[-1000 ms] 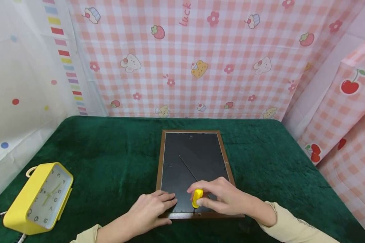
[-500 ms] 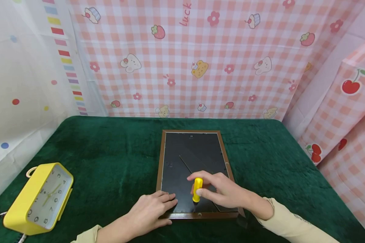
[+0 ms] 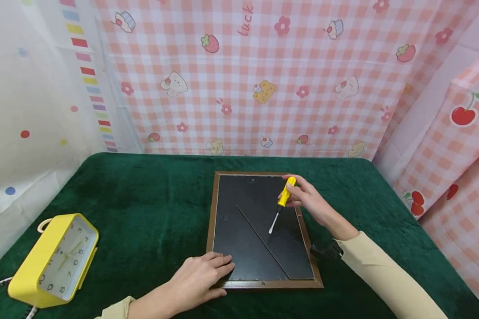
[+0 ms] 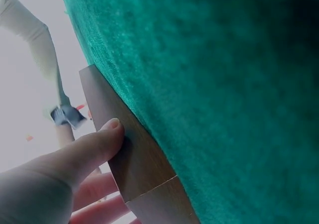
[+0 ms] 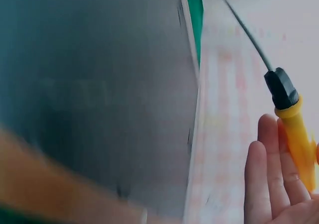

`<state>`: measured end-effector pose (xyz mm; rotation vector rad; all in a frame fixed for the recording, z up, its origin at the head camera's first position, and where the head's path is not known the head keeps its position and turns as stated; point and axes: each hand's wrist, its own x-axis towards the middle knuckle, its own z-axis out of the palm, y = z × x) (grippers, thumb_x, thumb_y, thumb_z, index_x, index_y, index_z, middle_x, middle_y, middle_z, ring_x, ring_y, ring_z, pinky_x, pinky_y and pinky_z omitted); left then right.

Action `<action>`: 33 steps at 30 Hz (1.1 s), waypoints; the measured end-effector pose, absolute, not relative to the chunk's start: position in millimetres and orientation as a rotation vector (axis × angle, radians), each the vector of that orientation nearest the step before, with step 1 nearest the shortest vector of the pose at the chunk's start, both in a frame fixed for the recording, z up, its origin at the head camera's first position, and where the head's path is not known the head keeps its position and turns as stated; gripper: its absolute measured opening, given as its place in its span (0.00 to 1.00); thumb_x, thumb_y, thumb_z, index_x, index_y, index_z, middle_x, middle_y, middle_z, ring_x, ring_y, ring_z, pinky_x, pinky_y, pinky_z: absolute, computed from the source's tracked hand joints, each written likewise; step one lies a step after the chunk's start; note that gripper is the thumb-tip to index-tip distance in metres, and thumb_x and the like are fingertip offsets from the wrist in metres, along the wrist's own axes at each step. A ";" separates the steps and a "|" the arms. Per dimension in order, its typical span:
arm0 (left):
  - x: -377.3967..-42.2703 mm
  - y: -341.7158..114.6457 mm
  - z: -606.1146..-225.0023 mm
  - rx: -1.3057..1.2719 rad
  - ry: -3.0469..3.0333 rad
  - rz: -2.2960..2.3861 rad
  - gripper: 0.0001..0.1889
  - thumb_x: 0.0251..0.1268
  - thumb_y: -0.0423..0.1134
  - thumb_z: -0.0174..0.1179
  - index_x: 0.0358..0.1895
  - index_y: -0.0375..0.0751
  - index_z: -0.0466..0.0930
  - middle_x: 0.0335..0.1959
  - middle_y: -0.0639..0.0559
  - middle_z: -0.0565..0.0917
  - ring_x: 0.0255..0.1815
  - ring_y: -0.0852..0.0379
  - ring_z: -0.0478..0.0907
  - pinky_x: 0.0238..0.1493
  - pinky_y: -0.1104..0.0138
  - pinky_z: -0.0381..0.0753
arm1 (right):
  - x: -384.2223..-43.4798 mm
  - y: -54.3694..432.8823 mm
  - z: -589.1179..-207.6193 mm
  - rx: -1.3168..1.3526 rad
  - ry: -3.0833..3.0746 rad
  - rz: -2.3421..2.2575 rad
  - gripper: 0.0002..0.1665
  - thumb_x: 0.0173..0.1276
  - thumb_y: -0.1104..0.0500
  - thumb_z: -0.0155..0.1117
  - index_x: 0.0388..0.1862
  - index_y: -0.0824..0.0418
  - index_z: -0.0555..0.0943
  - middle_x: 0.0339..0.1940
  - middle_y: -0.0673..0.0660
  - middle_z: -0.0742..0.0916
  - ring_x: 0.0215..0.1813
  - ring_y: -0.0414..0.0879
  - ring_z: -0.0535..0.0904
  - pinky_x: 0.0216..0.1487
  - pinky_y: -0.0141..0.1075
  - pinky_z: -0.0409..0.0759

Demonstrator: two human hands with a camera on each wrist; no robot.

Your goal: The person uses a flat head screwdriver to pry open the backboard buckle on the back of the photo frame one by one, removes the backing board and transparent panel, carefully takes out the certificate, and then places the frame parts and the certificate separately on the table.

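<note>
A picture frame (image 3: 212, 221) with brown edges lies face down, its black backing board (image 3: 239, 248) showing, with a thin folding strut line running diagonally across it. My left hand (image 3: 203, 272) holds the near left corner: fingers over the backing, thumb against the outer side of the brown edge (image 4: 142, 171), as the left wrist view shows. Over the frame's far right part, my right hand (image 3: 305, 197) grips the yellow handle of a flat-blade screwdriver (image 3: 288, 192). Its metal shaft slants down to the left above the board. In the right wrist view the screwdriver (image 5: 296, 144) is near the fingers (image 5: 256, 179).
A yellow alarm clock (image 3: 36, 261) with a corded loop stands at the left of the green cloth-covered table (image 3: 151, 199). Behind the table hangs a pink checked curtain (image 3: 231, 66). A dark wrist strap (image 3: 329, 251) sits by the right sleeve.
My right hand has lifted the screwdriver from the frame's near edge and moved it away from me and to the right. The left hand keeps its place on the corner.
</note>
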<state>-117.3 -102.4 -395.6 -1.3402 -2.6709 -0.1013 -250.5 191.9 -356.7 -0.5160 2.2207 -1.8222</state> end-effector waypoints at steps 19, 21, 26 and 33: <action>-117.6 -106.0 -395.8 -1.361 -2.647 -0.109 0.25 0.48 0.51 0.64 0.51 0.45 0.77 0.51 0.52 0.76 0.48 0.56 0.72 0.40 0.67 0.76 | -352.5 200.5 -368.5 0.123 2.329 -1.889 0.28 0.72 0.55 0.38 0.64 0.70 0.52 0.59 0.66 0.63 0.61 0.55 0.60 0.61 0.44 0.56; -117.5 -105.5 -396.2 -1.369 -2.627 -0.100 0.25 0.48 0.51 0.64 0.50 0.45 0.77 0.51 0.52 0.76 0.48 0.56 0.72 0.40 0.68 0.76 | -358.3 197.9 -370.4 0.130 2.335 -1.863 0.28 0.72 0.55 0.38 0.64 0.70 0.51 0.60 0.66 0.62 0.62 0.55 0.59 0.61 0.43 0.55; -117.2 -105.3 -396.6 -1.379 -2.596 -0.092 0.25 0.48 0.51 0.64 0.50 0.45 0.77 0.50 0.51 0.76 0.48 0.56 0.72 0.40 0.68 0.75 | -365.5 195.5 -372.9 0.095 2.358 -1.736 0.28 0.73 0.56 0.37 0.65 0.70 0.48 0.61 0.67 0.61 0.63 0.57 0.58 0.61 0.45 0.53; -117.3 -109.2 -396.6 -1.383 -2.624 -0.109 0.25 0.48 0.51 0.63 0.51 0.46 0.77 0.51 0.52 0.76 0.49 0.57 0.72 0.41 0.68 0.75 | -368.5 194.6 -372.6 0.072 2.411 -1.557 0.27 0.73 0.54 0.37 0.63 0.69 0.51 0.60 0.67 0.62 0.62 0.57 0.58 0.61 0.47 0.52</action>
